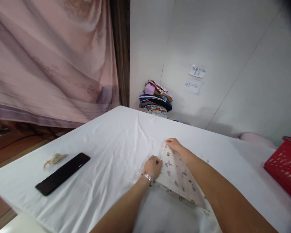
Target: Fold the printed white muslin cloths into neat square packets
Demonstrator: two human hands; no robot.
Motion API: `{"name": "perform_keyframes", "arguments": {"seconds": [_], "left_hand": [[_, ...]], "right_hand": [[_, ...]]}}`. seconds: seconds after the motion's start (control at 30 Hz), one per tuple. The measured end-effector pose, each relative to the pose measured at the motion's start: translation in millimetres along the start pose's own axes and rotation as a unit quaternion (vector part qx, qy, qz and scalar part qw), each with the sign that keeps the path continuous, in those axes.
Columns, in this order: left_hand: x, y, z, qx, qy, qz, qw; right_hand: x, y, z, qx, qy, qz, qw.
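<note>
Bare forearms [215, 184] reach in from the lower edge. Patterned cloth [178, 181] lies between them on the white-covered table [106, 142]. Right hand [175, 144]: fingertips pinched together on the cloth's far corner. Left hand [152, 167]: fingers curled, touching the cloth's left edge; cannot tell whether they grip it. Black phone [63, 173], beige cord bundle [55, 159] well left.

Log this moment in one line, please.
left hand: at printed cloth, left edge | right hand: holding cloth's far corner | phone: on table, left | basket: right
</note>
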State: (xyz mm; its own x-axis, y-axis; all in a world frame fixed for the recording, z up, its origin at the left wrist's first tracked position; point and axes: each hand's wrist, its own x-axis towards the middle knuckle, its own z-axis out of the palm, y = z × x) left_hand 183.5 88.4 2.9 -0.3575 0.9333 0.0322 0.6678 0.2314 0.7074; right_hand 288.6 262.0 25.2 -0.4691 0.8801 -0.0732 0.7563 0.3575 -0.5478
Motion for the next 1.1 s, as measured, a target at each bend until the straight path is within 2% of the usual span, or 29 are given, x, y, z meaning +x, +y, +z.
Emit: {"name": "perform_keyframes", "arguments": {"seconds": [0.17, 0.37, 0.5, 0.6, 0.7, 0.77, 0.83, 0.93, 1.1], "left_hand": [[-0.2, -1.7, 1.6, -0.006, 0.002, -0.001, 1.0], [1.4, 0.6, -0.3, 0.013, -0.01, -0.002, 1.0], [0.9, 3.4, -3.3, 0.011, -0.017, -0.005, 1.0], [0.9, 2.9, -3.7, 0.008, -0.013, -0.001, 1.0], [1.5, 0.6, -2.5, 0.005, -0.006, 0.008, 1.0], [2.1, -0.6, -1.8, 0.007, 0.002, 0.016, 1.0], [2.7, -0.6, -2.0, 0.012, 0.008, 0.023, 1.0], [3.6, 2.2, -4.7, 0.017, 0.001, 0.013, 1.0], [4.9, 6.3, -13.6, 0.024, -0.032, -0.022, 0.999]], "right_hand": [[2.3, 1.8, -7.2, 0.0, -0.009, 0.003, 1.0], [4.6, -3.6, 3.6, -0.028, 0.024, -0.005, 0.999], [-3.2, -3.4, 0.1, -0.042, 0.045, -0.023, 0.998], [-26.3, -2.0, -8.0, -0.044, 0.072, -0.031, 0.996], [-68.3, -1.2, -6.2, -0.064, 0.077, -0.075, 0.992], [-98.5, -1.4, 2.9, -0.096, 0.058, -0.124, 0.986], [-121.7, -2.6, 14.4, -0.117, 0.02, -0.14, 0.983], [-138.2, -7.9, 23.7, -0.121, -0.033, -0.128, 0.984], [-158.2, -10.6, 9.0, -0.092, -0.016, -0.119, 0.989]]}}
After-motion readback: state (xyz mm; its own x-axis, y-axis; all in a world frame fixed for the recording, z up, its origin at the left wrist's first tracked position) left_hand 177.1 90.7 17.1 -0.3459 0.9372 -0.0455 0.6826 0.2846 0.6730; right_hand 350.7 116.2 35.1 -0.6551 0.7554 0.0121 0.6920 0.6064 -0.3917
